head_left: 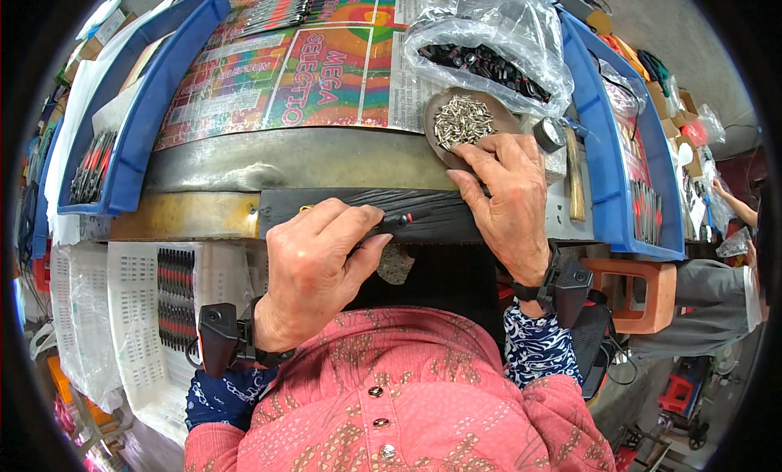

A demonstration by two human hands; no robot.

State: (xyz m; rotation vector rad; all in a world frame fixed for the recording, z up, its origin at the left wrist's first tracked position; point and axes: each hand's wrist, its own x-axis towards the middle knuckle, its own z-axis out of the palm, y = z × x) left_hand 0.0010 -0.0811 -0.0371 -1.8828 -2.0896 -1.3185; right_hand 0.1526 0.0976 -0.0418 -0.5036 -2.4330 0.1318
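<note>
My left hand (314, 264) grips a slim black and red handle part (397, 222) that lies across a dark strip (432, 214) at the workbench's near edge. My right hand (507, 191) reaches forward with its fingertips at the near rim of a shallow brown dish (436, 105). That dish holds a heap of small silvery metal pins (462, 120). Each wrist carries a black strapped device.
A clear plastic bag (489, 40) of black parts sits behind the dish. Blue trays (619, 154) (142, 105) flank a colourful printed sheet (277, 73). A hammer (573, 175) lies at the right. White perforated crates (134, 309) with black and red parts stand lower left. Another person sits at right.
</note>
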